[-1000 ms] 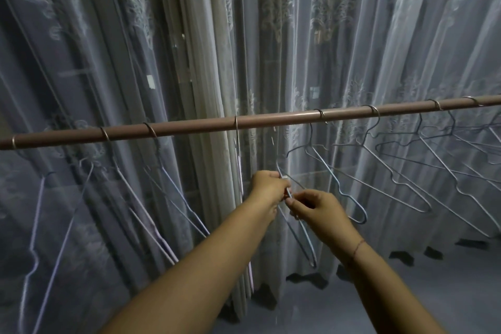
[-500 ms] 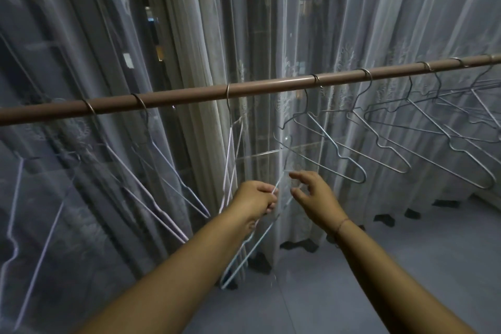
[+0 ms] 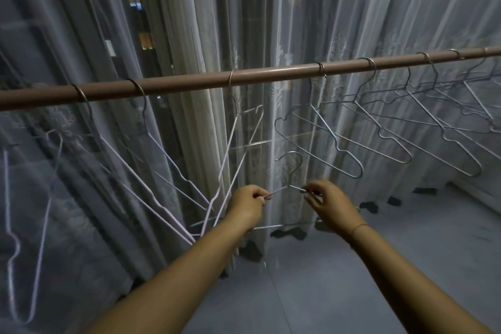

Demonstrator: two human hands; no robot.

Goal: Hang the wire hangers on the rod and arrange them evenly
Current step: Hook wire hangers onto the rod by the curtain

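Left hand (image 3: pixel 248 205) and right hand (image 3: pixel 330 203) pinch one wire hanger (image 3: pixel 279 190).
It is below the rod (image 3: pixel 189 83), hook up, not touching it. Other hangers (image 3: pixel 325 124) hang along the rod.

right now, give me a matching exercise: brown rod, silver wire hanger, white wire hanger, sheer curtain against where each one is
Things: 1 brown metal rod; 2 silver wire hanger with free hook; 3 white wire hanger; 4 sheer white curtain.
Places: a hooked on the rod; b behind everything; c pinched between left hand and right hand; d across the view, carrying hooks.
Pairs: 1-d, 2-c, 3-a, 4-b.
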